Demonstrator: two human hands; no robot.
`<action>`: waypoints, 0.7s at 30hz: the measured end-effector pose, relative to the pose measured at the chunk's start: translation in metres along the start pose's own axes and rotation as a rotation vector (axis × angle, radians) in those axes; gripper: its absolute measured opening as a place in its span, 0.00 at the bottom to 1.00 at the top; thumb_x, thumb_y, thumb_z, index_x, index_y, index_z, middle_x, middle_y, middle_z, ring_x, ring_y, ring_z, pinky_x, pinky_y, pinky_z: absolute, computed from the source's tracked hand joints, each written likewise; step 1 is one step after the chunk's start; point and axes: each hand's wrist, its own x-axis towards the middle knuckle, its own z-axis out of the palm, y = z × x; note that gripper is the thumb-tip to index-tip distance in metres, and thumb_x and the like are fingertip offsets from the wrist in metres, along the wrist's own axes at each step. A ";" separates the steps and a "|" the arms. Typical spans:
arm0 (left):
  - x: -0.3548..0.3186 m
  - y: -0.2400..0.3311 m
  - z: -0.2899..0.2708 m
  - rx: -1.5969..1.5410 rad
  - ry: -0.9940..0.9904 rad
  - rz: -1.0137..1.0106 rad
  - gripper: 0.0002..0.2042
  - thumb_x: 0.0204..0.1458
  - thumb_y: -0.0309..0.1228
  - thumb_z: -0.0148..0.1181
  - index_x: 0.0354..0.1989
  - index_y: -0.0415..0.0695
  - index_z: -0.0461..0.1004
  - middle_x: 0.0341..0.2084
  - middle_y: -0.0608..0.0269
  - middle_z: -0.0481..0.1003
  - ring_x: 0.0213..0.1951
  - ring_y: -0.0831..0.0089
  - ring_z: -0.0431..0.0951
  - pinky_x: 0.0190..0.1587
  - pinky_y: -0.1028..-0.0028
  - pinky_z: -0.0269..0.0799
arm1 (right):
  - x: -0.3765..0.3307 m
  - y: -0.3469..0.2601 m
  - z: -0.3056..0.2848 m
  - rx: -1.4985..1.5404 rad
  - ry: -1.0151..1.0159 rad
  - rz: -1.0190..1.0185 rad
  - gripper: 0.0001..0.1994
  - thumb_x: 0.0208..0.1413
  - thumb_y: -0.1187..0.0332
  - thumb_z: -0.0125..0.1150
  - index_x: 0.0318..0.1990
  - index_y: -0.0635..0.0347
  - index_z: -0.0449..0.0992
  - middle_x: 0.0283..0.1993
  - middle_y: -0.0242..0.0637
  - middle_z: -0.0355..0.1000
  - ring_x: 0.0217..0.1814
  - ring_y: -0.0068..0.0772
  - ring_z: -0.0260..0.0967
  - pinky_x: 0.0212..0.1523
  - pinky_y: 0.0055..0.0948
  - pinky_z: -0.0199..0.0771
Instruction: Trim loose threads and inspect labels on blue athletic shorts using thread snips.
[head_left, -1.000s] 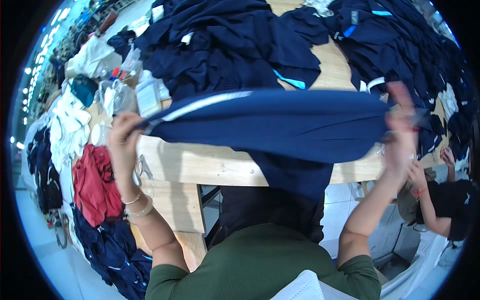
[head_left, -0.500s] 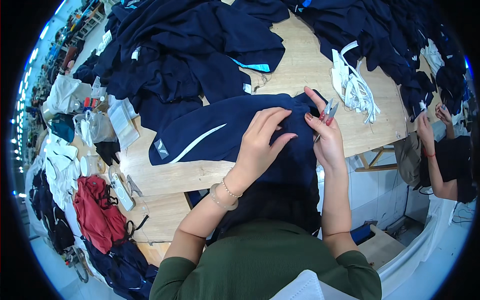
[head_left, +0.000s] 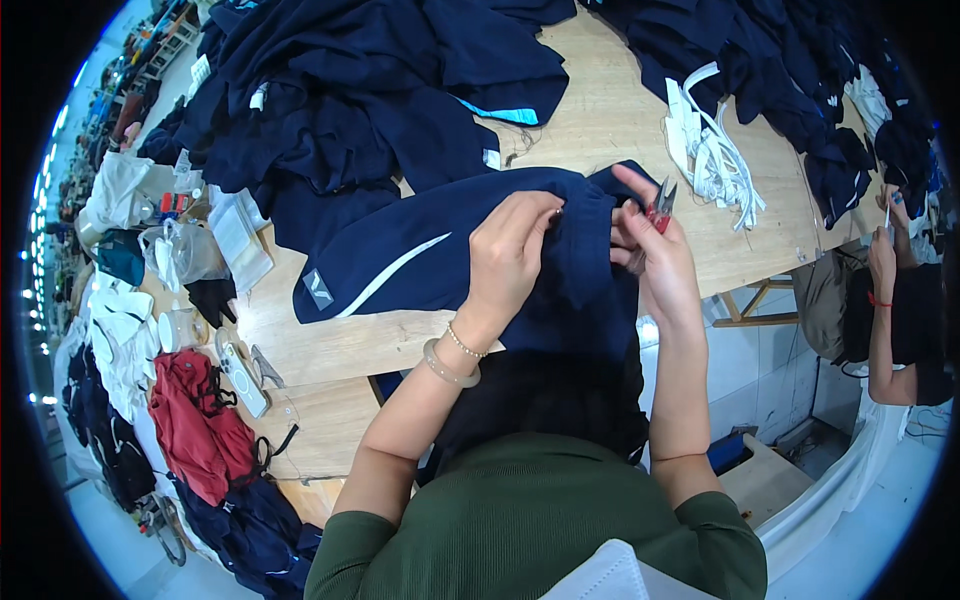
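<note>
A navy garment (head_left: 400,215) with a white curved stripe and a small grey patch lies across the table's near edge, its gathered end lifted between my hands. My left hand (head_left: 508,252) is closed on the cloth beside that end, thumb and fingertips pinched together. In my right hand (head_left: 662,265) is a pair of thread snips (head_left: 664,208) with red grips, blades pointing up and away. Fingers of the same hand reach behind the cuff-like end, partly hidden by cloth.
Navy garments (head_left: 360,90) are heaped at the far side. White strips (head_left: 708,150) lie right of centre on the wooden table (head_left: 590,110). At left sit a phone (head_left: 243,372), plastic bags (head_left: 185,252) and a red bag (head_left: 200,425). Another person's hand (head_left: 882,260) works at far right.
My left hand's fingers have closed into a pinch on the cloth. The gathered end has been raised and turned toward me, and my right fingers have moved partly behind it.
</note>
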 end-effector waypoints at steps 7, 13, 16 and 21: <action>0.007 -0.001 0.007 -0.105 -0.049 -0.168 0.05 0.59 0.18 0.54 0.38 0.33 0.76 0.32 0.57 0.80 0.29 0.77 0.80 0.34 0.80 0.76 | 0.002 -0.025 -0.026 -0.754 0.168 -0.232 0.13 0.62 0.66 0.60 0.47 0.65 0.67 0.33 0.33 0.69 0.34 0.20 0.65 0.35 0.22 0.67; 0.008 -0.001 0.010 -0.114 -0.027 -0.157 0.05 0.60 0.19 0.53 0.38 0.32 0.76 0.32 0.57 0.80 0.30 0.76 0.80 0.35 0.79 0.77 | -0.006 -0.037 -0.010 -1.058 -0.043 -0.622 0.08 0.49 0.73 0.68 0.35 0.65 0.75 0.34 0.37 0.74 0.35 0.33 0.72 0.36 0.28 0.70; 0.008 0.002 0.008 -0.095 -0.057 -0.165 0.05 0.60 0.19 0.54 0.38 0.33 0.76 0.31 0.57 0.80 0.30 0.76 0.80 0.35 0.79 0.77 | -0.001 -0.035 -0.001 -1.214 -0.048 -0.739 0.09 0.47 0.73 0.68 0.32 0.65 0.74 0.33 0.37 0.73 0.36 0.37 0.72 0.36 0.31 0.70; 0.008 0.003 0.008 -0.077 -0.037 -0.150 0.04 0.60 0.19 0.54 0.38 0.34 0.76 0.29 0.57 0.80 0.29 0.76 0.80 0.34 0.79 0.77 | 0.001 -0.031 0.006 -1.300 -0.058 -0.773 0.10 0.46 0.71 0.69 0.31 0.64 0.73 0.31 0.35 0.70 0.37 0.38 0.71 0.36 0.33 0.69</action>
